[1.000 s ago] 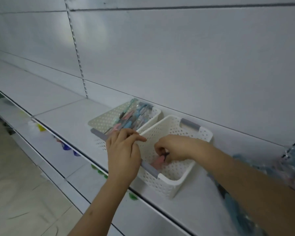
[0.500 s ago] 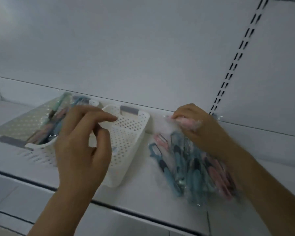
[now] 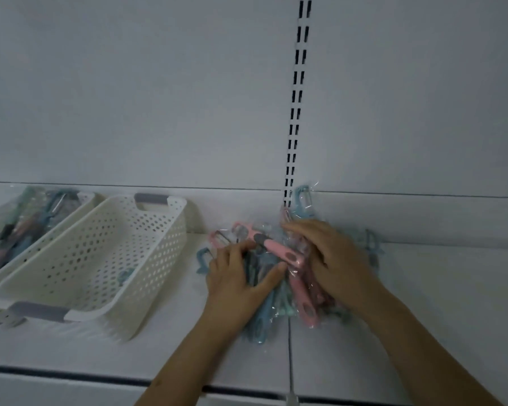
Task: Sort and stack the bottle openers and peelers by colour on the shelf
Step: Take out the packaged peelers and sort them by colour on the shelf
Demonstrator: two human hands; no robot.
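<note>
A pile of plastic-wrapped peelers (image 3: 279,300), pink and blue, lies on the white shelf (image 3: 408,303) against the back panel. Both hands are on it. My left hand (image 3: 235,279) rests on the pile's left side with its fingers spread, the thumb stretched under a pink peeler (image 3: 273,247) that lies on top. My right hand (image 3: 338,259) curls over the right side and holds that pink peeler's handle end. Left of the pile stands a white perforated basket (image 3: 170,238) with one small blue item (image 3: 125,275) in it.
A second white basket (image 3: 85,200) at the far left holds several wrapped utensils (image 3: 27,221). A slotted upright (image 3: 295,112) runs up the back panel behind the pile. The shelf's front edge (image 3: 71,373) has a dark strip.
The view has swung right from the baskets to the pile. My left hand left the basket and came onto the pile. My right hand brought the pink peeler down onto the pile.
</note>
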